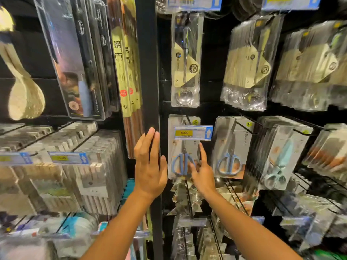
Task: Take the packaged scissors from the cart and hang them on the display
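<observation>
Packaged scissors (183, 149) hang on dark store pegboard (210, 53) among crowded hooks.

Dim aisle, glare on the plastic packs (246, 62), wide-angle bending and motion blur toward edges.
</observation>
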The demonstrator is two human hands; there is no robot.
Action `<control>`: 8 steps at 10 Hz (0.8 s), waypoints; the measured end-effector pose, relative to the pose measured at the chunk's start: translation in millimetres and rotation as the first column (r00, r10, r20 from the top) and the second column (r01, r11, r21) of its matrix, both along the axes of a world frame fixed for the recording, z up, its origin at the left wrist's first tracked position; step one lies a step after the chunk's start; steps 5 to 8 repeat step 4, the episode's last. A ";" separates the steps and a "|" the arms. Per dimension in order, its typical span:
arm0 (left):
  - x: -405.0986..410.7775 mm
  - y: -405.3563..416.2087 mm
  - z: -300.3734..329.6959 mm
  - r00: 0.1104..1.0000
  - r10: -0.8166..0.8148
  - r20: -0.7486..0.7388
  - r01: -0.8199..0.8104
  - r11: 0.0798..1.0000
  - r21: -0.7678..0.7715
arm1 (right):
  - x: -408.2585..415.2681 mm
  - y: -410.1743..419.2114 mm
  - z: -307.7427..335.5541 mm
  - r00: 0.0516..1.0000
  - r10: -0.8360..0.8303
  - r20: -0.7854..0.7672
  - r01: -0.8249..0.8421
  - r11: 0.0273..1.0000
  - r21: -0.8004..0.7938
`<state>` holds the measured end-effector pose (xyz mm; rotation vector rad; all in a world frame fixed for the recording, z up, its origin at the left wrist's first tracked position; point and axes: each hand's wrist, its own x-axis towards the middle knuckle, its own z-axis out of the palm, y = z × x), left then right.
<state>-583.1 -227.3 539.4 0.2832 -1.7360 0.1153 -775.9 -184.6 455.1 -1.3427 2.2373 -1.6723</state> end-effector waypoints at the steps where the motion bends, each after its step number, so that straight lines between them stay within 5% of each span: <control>1: 0.3 -1.2 -1.6 1.000 -0.004 -0.007 0.004 1.000 -0.015 | 1.5 0.3 1.7 1.000 -0.004 -0.004 0.004 1.000 0.021; 8: -0.4 1.0 -0.9 1.000 -0.010 0.010 0.010 1.000 0.016 | -1.0 18.9 6.5 0.993 -0.066 -0.098 0.077 0.991 0.110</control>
